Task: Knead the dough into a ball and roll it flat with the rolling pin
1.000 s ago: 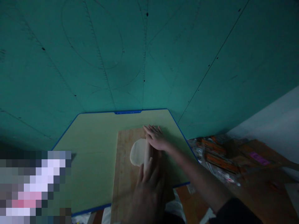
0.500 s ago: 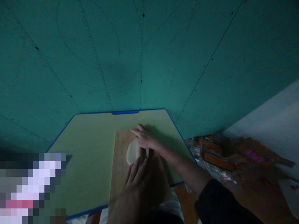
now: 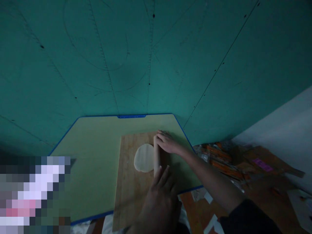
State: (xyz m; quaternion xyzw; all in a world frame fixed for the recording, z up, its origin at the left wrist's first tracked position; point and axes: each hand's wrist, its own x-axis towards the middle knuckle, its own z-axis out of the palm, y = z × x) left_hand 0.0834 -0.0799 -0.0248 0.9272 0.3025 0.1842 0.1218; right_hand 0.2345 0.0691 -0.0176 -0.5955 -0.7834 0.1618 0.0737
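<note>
A flat round of dough lies on a wooden board. Along the dough's right edge stands a pale rolling pin, its length pointing away from me. My right hand is closed over the pin's far end. At the near end is my left hand, its fingers bent over the pin and partly in shadow. The pin's near tip is hidden under that hand.
Beneath the board is a pale green tabletop with a blue rim, set against a green wall. To the right on the floor lie cardboard and plastic-wrapped orange pieces. A blurred-out patch covers the lower left.
Both hands have rolled the pin to the right, from over the dough to its right edge. More of the dough round now shows. My view has shifted slightly.
</note>
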